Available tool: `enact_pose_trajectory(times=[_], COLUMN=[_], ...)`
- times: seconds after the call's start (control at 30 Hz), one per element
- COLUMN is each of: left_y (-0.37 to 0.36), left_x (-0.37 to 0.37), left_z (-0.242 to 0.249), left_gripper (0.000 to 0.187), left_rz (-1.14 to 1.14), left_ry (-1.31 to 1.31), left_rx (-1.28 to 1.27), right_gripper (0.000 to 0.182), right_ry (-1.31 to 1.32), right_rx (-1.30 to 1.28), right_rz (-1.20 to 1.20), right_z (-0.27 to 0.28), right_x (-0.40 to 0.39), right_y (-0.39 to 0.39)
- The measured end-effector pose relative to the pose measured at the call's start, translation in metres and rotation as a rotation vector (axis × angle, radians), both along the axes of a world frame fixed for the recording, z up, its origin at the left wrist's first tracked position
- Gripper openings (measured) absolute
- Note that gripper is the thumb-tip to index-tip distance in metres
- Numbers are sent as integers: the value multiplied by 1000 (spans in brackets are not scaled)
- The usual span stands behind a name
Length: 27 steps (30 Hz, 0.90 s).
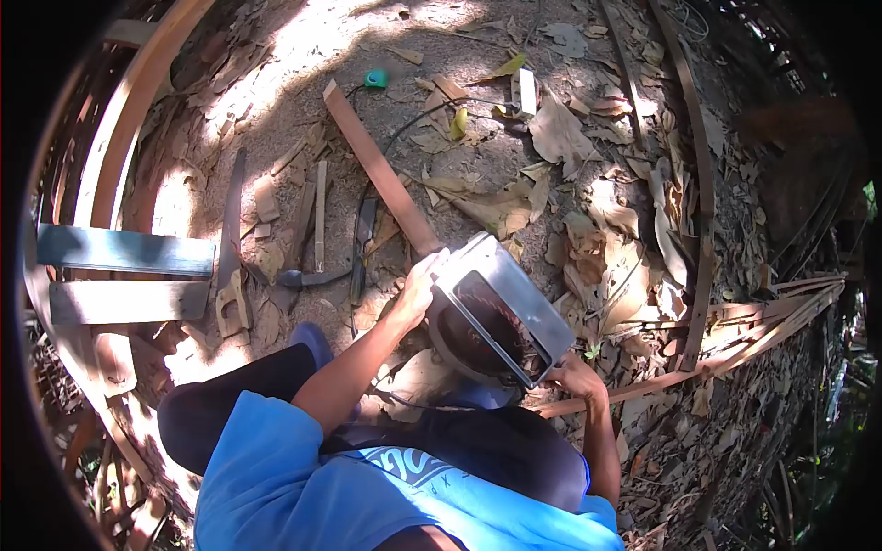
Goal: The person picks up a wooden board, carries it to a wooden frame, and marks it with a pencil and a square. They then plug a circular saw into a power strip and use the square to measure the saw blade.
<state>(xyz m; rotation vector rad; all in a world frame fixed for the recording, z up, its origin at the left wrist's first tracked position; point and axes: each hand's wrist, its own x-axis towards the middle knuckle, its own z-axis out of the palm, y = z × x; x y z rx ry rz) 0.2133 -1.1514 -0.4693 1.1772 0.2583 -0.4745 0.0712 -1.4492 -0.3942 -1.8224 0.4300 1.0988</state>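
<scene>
Above my lap is an open-sided silvery metal tin (524, 298), tilted, with a long wooden stick (377, 165) running from its upper left end. My left hand (420, 286) is closed around the end where stick and tin meet; its fingertips are partly hidden. At the opposite lower corner, my right hand (575, 375) grips the tin's edge, its fingers mostly behind the metal. Through the opening, the inside looks dark brown. A rounded brownish shape shows under the tin, and I cannot make out what it is.
Left on the ground lie a handsaw (230, 266), a hammer (308, 275) and a dark-bladed tool (363, 248). A black cord leads to a white power strip (525, 92). A green object (376, 79) lies further off. Planks (129, 250) and long wooden strips (694, 184) flank leaf-strewn soil.
</scene>
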Motion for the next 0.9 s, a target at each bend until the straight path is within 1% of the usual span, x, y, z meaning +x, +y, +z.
enact_pose_trajectory(times=[0.03,0.07,0.13,0.17,0.2,0.27,0.3,0.33,0.43,0.53,0.57,0.6,0.63,0.7,0.73,0.77,0.83,0.87,0.9], left_y=[7,10,5,1,-4,-13,-17,-15,-12,-6,-4,0,3,4,3,3,3,4,5], left_x=[12,24,44,51,55,55,55,58,59,58,60,62,65,70,71,68,72,71,69], left_z=[-15,-8,1,1,-2,-13,-28,-45,-36,-21,-21,-20,-20,-22,-23,-19,-6,-12,-18], left_gripper=[35,34,32,31,31,32,32,29,33,42,44,46,49,49,49,49,48,47,45], left_rz=[-101,-156,-267,-323,-380,-334,-315,-365,-465,-426,-476,-525,-577,-611,-629,-656,-701,-654,-664], left_ry=[57,62,47,30,14,-22,-37,-112,-267,-397,-435,-471,-507,-578,-614,-575,-513,-615,-688], left_rx=[-49,23,135,175,212,40,-45,60,367,347,414,481,551,626,661,699,778,749,772], right_gripper=[37,32,29,28,25,22,21,15,11,11,13,14,17,29,27,20,16,19,20], right_ry=[27,63,-8,-41,-5,117,181,219,209,143,117,-7,-125,-357,-536,-756,-849,-800,-772], right_rx=[-4,49,68,74,106,95,91,198,175,93,64,186,19,-317,-665,-723,-790,-795,-790], right_rz=[42,37,36,33,2,141,204,169,178,139,126,-3,125,372,433,389,279,232,255], right_z=[-3,-11,-22,-22,-8,13,18,4,1,-2,-1,7,5,-3,-7,-21,-25,-28,-28], right_x=[2,-1,-5,-6,5,29,33,29,27,19,17,12,6,-10,-29,-44,-51,-52,-56], right_y=[-2,-7,-11,-13,-6,-4,-5,-15,-15,-12,-11,-8,-7,-4,12,13,24,25,24])
